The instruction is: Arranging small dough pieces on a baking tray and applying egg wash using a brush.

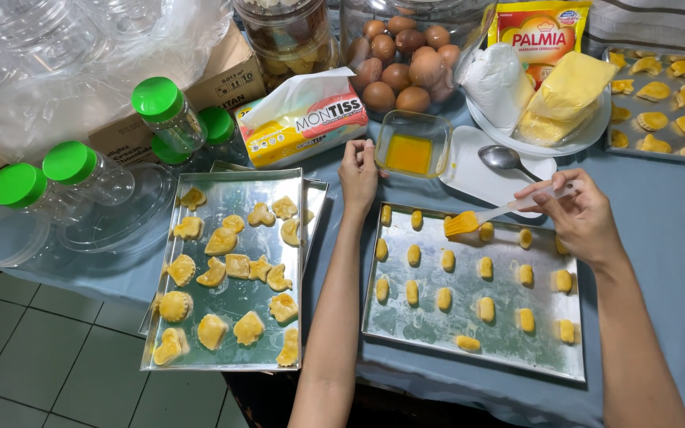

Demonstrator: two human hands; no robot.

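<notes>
At the far left of the counter point(660, 230) lie clear plastic jars with green lids point(158, 97), empty and on their sides. Next comes a steel tray point(235, 202) of shaped pastries point(221, 241), yellow and glossy, which look already glazed. Above it sits a soft pack of tissues point(304, 119).

The left hand point(358, 174) rests at the top left corner of the second baking tray point(469, 333), fingers curled loosely and touching the rim of the small glass dish of egg wash point(410, 150); whether it grips the dish or only steadies it is hard to tell from this angle. Behind the dish stands a jar of brown eggs point(394, 59).

On this tray sit rows of small oval dough pieces point(445, 260). The right hand point(584, 218) pinches the pale handle of a pastry brush point(473, 221) between thumb and fingers, the yellow bristles poised over the top row, near its left end. Most pieces show a yellow sheen, so the glazing seems well along, though I cannot say which ones remain bare.

To the right lie a spoon point(505, 158) on a white dish, a plate with a margarine block point(568, 87), and a third tray of pastries point(660, 95) at the edge.
</notes>
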